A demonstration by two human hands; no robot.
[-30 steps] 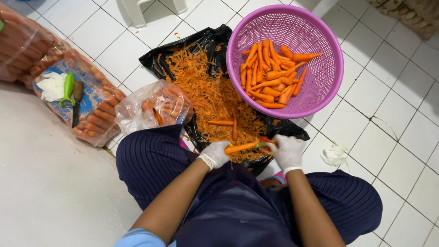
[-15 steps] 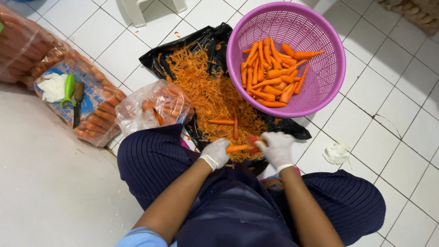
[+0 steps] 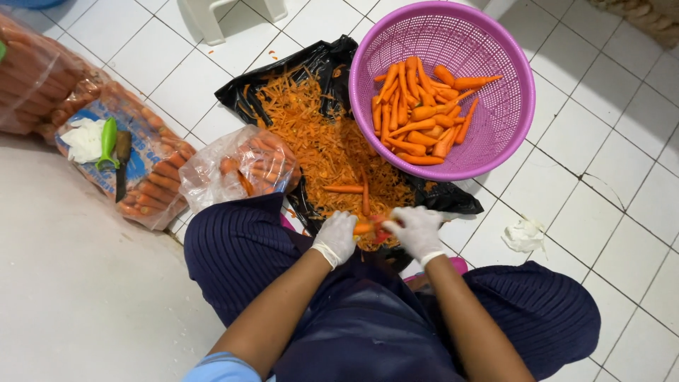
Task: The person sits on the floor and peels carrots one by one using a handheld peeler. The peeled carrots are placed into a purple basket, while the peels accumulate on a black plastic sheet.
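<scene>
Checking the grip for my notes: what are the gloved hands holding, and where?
Left hand grips a carrot by one end; right hand covers the other end.

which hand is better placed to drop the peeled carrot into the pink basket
Probably the right hand: it is on the side of the pink basket, which sits ahead and to the right. The left hand grips the carrot, farther from it.

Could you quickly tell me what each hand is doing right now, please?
Left hand: closed on one end of a carrot.
Right hand: closed at the carrot's other end; what it grips cannot be told.
</scene>
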